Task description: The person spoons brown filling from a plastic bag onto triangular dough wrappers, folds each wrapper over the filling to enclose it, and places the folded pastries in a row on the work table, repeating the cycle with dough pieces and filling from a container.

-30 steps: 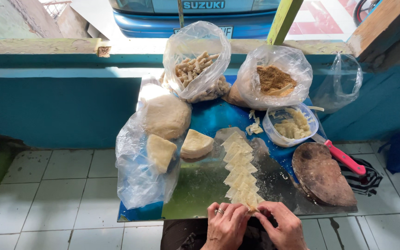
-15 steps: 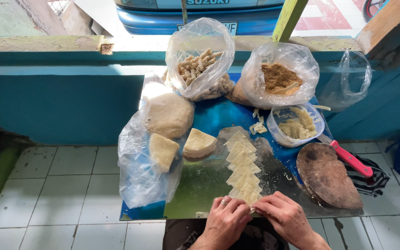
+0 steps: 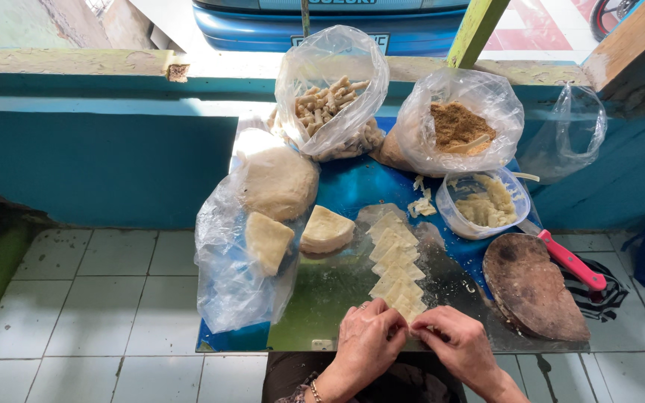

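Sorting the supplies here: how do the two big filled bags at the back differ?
The left bag holds pale finger-shaped sticks; the right bag holds brown crumbly powder. The left bag stands taller; the right bag sits lower and wider. Both are clear plastic, open-topped, on the blue board.

Pale yellow dough squares (image 3: pixel 396 261); red knife handle (image 3: pixel 572 261); teal wall (image 3: pixel 98 164).

Street-side food stall: tiled floor (image 3: pixel 98 298), dough sheets (image 3: pixel 396 263), parked car (image 3: pixel 337 22) beyond ledge.

Glossy reflective metal sheet (image 3: pixel 337 287), thin clear crinkled plastic bags (image 3: pixel 334 82), matt floury dough squares (image 3: pixel 396 265), rough worn wooden board (image 3: pixel 535 287), smooth red plastic knife handle (image 3: pixel 576 263), glazed white floor tiles (image 3: pixel 98 313)
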{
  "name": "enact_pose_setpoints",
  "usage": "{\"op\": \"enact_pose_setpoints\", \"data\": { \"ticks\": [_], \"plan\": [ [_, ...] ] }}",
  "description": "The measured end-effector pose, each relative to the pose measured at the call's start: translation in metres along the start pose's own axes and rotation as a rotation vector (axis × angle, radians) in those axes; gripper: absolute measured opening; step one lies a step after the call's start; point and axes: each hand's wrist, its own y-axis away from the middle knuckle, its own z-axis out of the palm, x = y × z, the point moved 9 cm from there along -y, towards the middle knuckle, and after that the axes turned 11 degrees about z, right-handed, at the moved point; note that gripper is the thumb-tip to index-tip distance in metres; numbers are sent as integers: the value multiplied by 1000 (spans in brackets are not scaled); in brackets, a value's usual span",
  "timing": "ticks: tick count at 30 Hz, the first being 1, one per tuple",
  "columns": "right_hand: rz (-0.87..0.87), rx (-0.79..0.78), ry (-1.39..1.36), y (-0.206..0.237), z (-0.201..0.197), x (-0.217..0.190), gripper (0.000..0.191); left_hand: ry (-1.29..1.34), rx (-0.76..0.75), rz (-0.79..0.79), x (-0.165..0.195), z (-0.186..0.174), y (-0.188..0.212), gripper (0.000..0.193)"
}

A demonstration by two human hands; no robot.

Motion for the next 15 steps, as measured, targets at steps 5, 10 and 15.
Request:
{"op": "enact_pose_setpoints", "data": {
  "ticks": [5,10,15],
  "plan": [
    [-424,113,253,22,-4,-34,21,49,55,-52,-5,-5,-2,6],
    [-287,-22,154,-1,3,-14,12,2,107,121,7,-8,6,4],
    [120,-292,39,-23,22,20,14,-144,103,252,17,-2,14,6]
  ]
}}
